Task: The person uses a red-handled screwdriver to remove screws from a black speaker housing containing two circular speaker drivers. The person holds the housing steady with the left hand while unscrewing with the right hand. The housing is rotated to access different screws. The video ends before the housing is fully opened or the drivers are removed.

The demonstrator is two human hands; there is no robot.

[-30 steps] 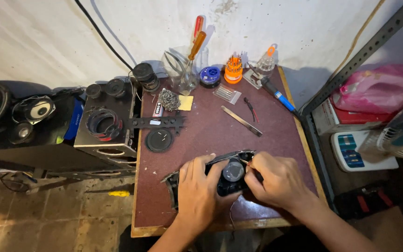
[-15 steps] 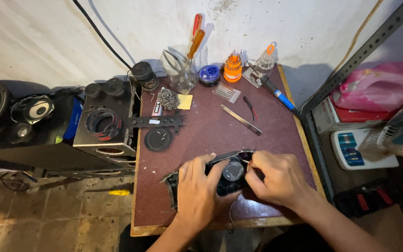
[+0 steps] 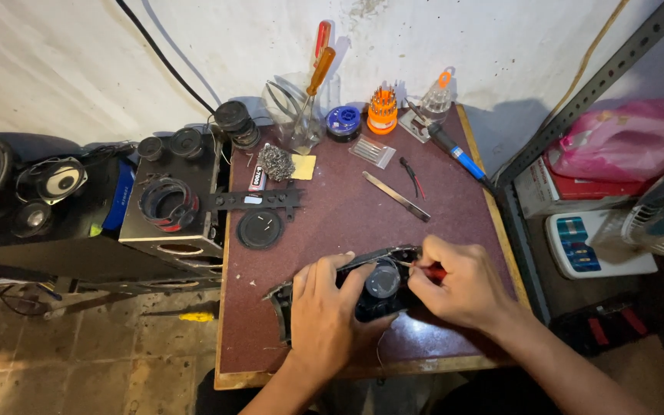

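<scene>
bench: black speaker housing lies opened near your front edge, round driver still seated, so work looks partway | left hand: fingers clamped over the housing, palm down | right hand: fingers pinch a red-handled screwdriver, tip toward the driver

On the table, the speaker housing lies nearest its front edge, tweezers behind it.

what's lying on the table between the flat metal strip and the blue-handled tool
In the head view, a small black and red wire piece lies on the maroon tabletop between the flat metal strip and the blue-handled tool, touching neither.
</scene>
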